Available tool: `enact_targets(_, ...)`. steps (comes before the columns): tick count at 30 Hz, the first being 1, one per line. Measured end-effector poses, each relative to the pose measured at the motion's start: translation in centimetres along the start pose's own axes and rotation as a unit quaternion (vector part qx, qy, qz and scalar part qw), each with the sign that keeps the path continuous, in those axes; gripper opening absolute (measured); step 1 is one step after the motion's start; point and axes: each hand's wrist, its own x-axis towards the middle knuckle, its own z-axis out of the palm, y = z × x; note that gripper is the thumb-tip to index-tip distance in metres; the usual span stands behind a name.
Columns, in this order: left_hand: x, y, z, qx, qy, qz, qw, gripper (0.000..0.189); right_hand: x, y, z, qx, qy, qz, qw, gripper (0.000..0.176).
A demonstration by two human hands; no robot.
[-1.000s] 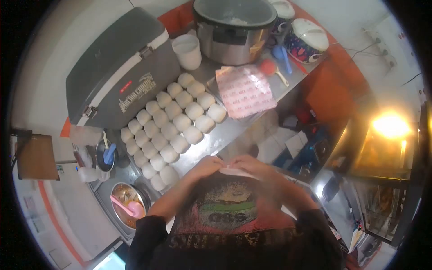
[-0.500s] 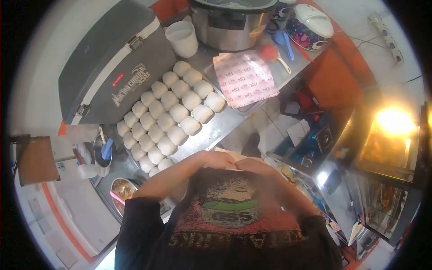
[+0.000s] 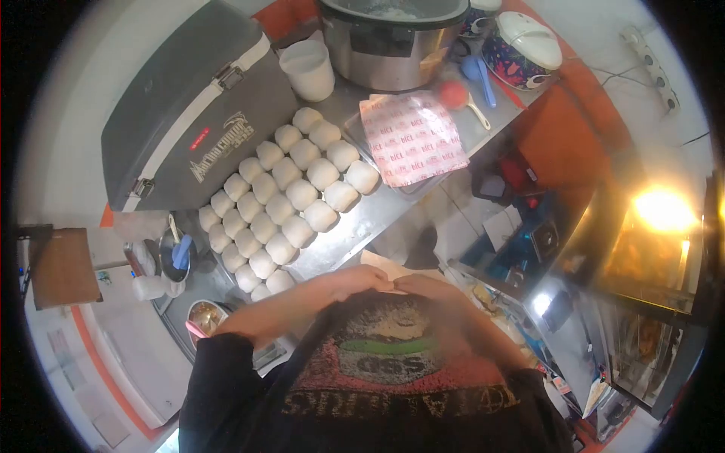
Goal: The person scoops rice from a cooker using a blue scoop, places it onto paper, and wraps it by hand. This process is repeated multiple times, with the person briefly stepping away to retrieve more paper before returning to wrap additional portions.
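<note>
Close in front of the dark printed shirt, my left hand [image 3: 358,280] and my right hand [image 3: 424,285] meet, fingers closed together at the near edge of a tan paper sheet or bag [image 3: 389,266]. Most of that paper is hidden behind the hands; its far part shows just beyond the knuckles. Ahead and to the left, rows of round, pale dough balls [image 3: 286,168] cover the metal counter [image 3: 333,247]. They lie apart from both hands.
A grey cooler box [image 3: 189,113] stands behind the dough. Printed paper sheets [image 3: 414,143] lie on a tray, beside a red-headed brush [image 3: 455,95] and a blue spoon [image 3: 478,72]. A large steel cooker [image 3: 385,57] is at the back. A lit glass cabinet [image 3: 649,257] stands right.
My hands have shifted slightly, the left one opening a little gap from the right. More of the tan paper shows beyond them. The view has tilted slightly.
</note>
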Motion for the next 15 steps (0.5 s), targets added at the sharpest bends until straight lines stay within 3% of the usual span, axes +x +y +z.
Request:
enact_targets(3, -0.6, -2.6, -0.9, -0.186, 0.002, 0.168, 0.968, 0.020, 0.0, 1.7, 0.3, 0.049, 0.014, 0.000, 0.999, 0.044)
enact_targets(6, -2.4, -2.1, -0.2, -0.164, 0.068, 0.189, 0.966, 0.019, -0.6, 2.4, 0.6, 0.067, 0.046, -0.030, 0.996, 0.046)
enact_targets(7, -2.6, -1.8, -0.8, -0.052, 0.098, 0.238, 0.965, 0.018, -0.6, 2.0, 0.3, 0.058, 0.065, -0.050, 0.995, 0.047)
enact_targets(9, -3.2, -1.5, -2.0, 0.168, 0.155, 0.327, 0.917, 0.015, -0.7, -0.5, 0.5, 0.153, 0.109, 0.070, 0.980, 0.045)
enact_targets(10, -3.7, -1.2, -2.0, 0.141, 0.145, 0.312, 0.928, 0.014, -0.7, -1.5, 0.4, 0.198, 0.128, 0.128, 0.963, 0.044)
enact_targets(12, -4.7, -0.6, -1.8, 0.088, 0.127, 0.281, 0.947, 0.013, -0.5, -2.1, -0.5, 0.093, 0.120, 0.141, 0.978, 0.040)
enact_targets(13, -4.6, -0.8, -2.0, 0.131, 0.142, 0.295, 0.936, 0.013, -0.4, -2.2, -0.7, 0.039, 0.115, 0.147, 0.982, 0.038)
enact_targets(15, -4.1, -1.4, -2.4, 0.215, 0.171, 0.319, 0.907, 0.013, -0.5, -0.9, -0.5, 0.089, 0.144, 0.104, 0.980, 0.033)
